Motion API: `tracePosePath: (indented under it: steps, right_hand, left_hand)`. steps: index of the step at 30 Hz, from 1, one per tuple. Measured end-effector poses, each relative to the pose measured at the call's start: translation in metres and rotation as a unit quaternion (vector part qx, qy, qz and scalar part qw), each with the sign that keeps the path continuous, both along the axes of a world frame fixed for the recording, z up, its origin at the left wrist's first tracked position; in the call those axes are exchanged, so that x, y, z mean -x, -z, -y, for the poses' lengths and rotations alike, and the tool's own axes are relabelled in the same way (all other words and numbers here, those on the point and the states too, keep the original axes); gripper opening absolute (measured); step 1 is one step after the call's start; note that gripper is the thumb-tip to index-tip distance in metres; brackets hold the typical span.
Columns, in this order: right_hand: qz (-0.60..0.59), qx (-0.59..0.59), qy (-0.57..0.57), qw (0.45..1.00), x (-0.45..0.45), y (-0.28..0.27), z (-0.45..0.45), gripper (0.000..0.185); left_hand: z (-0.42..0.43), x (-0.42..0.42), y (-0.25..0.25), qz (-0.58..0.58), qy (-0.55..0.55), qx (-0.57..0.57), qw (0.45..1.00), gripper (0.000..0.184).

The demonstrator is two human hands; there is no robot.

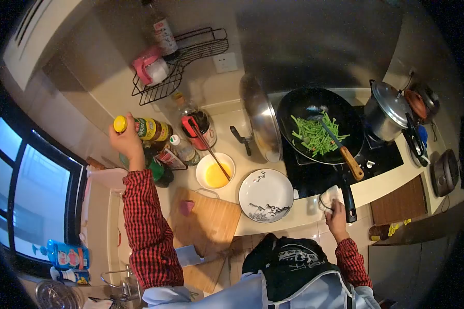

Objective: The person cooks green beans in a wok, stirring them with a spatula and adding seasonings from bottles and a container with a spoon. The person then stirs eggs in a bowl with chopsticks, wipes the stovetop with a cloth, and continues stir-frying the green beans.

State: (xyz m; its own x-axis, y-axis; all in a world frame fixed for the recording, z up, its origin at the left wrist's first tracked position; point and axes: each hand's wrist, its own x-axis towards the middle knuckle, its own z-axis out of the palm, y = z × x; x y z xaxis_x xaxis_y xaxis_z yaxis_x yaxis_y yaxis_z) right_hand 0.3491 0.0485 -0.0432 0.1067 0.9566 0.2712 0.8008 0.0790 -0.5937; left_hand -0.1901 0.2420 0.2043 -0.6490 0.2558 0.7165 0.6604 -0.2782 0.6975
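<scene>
My left hand (127, 139) is closed around the neck of a yellow-capped sauce bottle (153, 130), which has a green and yellow label and stands among other bottles. At the counter's front edge my right hand (337, 220) grips a white cloth (329, 199), beside the black handle (348, 201) of the wok. Cut green beans (320, 135) lie in the wok (294, 103), with a wooden-handled spatula (351, 162) resting among them. A white bowl (201, 166) holds beaten yellow egg and a pair of chopsticks (211, 152). A patterned white plate (265, 193) sits between the bowl and the stove.
A wooden cutting board (206, 221) carries a purple piece of food (187, 207) and a cleaver (189, 255). A large metal lid (263, 118) leans upright left of the wok. A pressure cooker (384, 110) stands at the right. A wire rack (201, 45) hangs above the bottles.
</scene>
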Motion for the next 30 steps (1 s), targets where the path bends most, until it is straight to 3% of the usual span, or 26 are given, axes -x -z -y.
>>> tracePosePath:
  steps: [1,3,4,7,8,9,10,11,13,14,15,16,17,19,20,22,23,25,27,29,30]
  right_hand:
    - [0.001,0.001,0.006,1.0,-0.001,-0.001,0.001,0.057]
    - [0.161,0.038,-0.039,0.985,-0.007,-0.006,0.0,0.044]
    - [0.163,0.04,-0.032,0.985,-0.006,-0.009,0.0,0.044]
    - [-0.117,0.193,0.075,0.971,0.0,-0.018,-0.001,0.034]
    - [0.031,0.076,0.012,0.997,-0.02,0.023,-0.003,0.028]
    - [0.036,0.068,0.026,0.997,-0.035,0.056,-0.006,0.025]
    - [-0.268,0.126,0.088,0.951,-0.038,0.061,-0.011,0.025]
    - [-0.546,0.159,0.141,0.81,-0.04,0.054,-0.02,0.026]
    - [-0.295,0.236,0.121,0.918,-0.005,-0.035,-0.013,0.026]
    - [0.054,-0.027,-0.066,0.996,-0.018,-0.016,-0.008,0.043]
    - [-0.097,0.073,-0.028,0.992,-0.066,0.054,-0.001,0.053]
    - [-0.061,0.097,0.043,0.992,-0.065,0.008,-0.003,0.055]
    - [-0.026,0.122,0.11,0.986,-0.07,-0.044,-0.01,0.057]
    - [0.123,-0.044,0.069,0.989,-0.089,-0.093,-0.027,0.059]
    - [0.16,-0.071,0.012,0.984,-0.089,-0.124,-0.037,0.058]
    - [0.258,-0.1,-0.127,0.952,-0.087,-0.16,-0.069,0.057]
    - [0.317,-0.101,-0.209,0.92,-0.087,-0.17,-0.083,0.055]
    - [0.362,-0.1,-0.328,0.867,-0.08,-0.188,-0.105,0.052]
    - [0.372,-0.111,-0.382,0.838,-0.082,-0.188,-0.124,0.043]
    - [0.379,-0.088,-0.493,0.778,-0.083,-0.188,-0.141,0.031]
    - [0.36,-0.109,-0.5,0.78,-0.082,-0.192,-0.146,0.026]
  left_hand:
    - [-0.003,-0.001,0.002,0.001,0.006,0.001,1.0,0.026]
    - [-0.012,-0.005,0.007,0.032,0.043,-0.004,0.999,0.026]
    - [-0.017,-0.005,0.011,0.034,0.051,-0.004,0.998,0.026]
    - [-0.037,0.006,0.031,0.034,0.044,0.036,0.998,0.026]
    - [-0.046,0.011,0.041,0.027,0.045,0.051,0.997,0.026]
    - [-0.056,0.018,0.055,0.02,0.048,0.066,0.996,0.026]
    - [-0.074,0.037,0.078,-0.017,0.026,0.097,0.995,0.025]
    - [-0.066,0.016,0.071,0.081,0.105,0.074,0.988,0.024]
    - [-0.073,0.018,0.089,0.043,0.069,0.132,0.988,0.023]
    - [-0.078,0.019,0.1,0.086,0.118,0.105,0.984,0.023]
    - [-0.081,0.019,0.105,0.109,0.112,0.124,0.98,0.024]
    - [-0.08,0.016,0.105,0.083,0.085,0.164,0.979,0.026]
    - [-0.075,0.015,0.105,-0.084,-0.049,0.245,0.965,0.029]
    - [-0.089,0.033,0.129,0.035,0.079,0.201,0.976,0.032]
    - [-0.092,0.043,0.136,0.031,0.086,0.204,0.975,0.032]
    - [-0.097,0.051,0.141,-0.151,-0.076,0.266,0.949,0.03]
    - [-0.095,0.04,0.131,-0.153,-0.072,0.264,0.95,0.03]
    - [-0.08,0.019,0.105,-0.066,-0.017,0.327,0.942,0.028]
    - [-0.079,0.029,0.106,-0.073,0.011,0.32,0.944,0.026]
    - [-0.068,0.033,0.103,-0.023,0.136,0.324,0.936,0.033]
    - [-0.054,0.024,0.097,-0.018,0.128,0.325,0.937,0.033]
